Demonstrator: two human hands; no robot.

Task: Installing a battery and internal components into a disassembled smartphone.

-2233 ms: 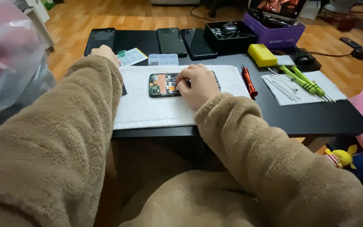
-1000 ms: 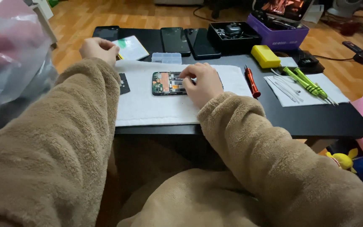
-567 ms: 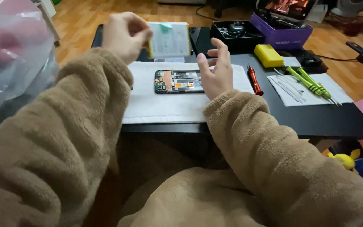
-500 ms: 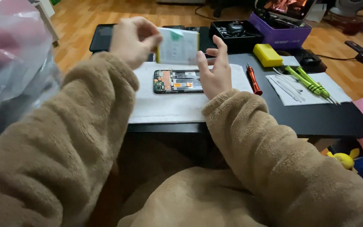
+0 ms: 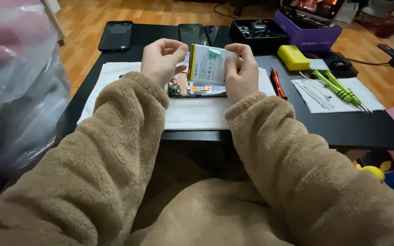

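Both hands, left hand (image 5: pixel 161 59) and right hand (image 5: pixel 242 70), pinch the flat white battery (image 5: pixel 208 65) by its side edges, above the opened phone (image 5: pixel 192 89) on the white mat (image 5: pixel 192 114) mid-table. Risk: flexing the cell, or dropping it onto exposed boards.

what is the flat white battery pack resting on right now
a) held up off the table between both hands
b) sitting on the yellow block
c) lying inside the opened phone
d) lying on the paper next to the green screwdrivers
a: the left hand and right hand grip the battery pack by its two sides and hold it upright above the opened phone, which lies on the white mat.
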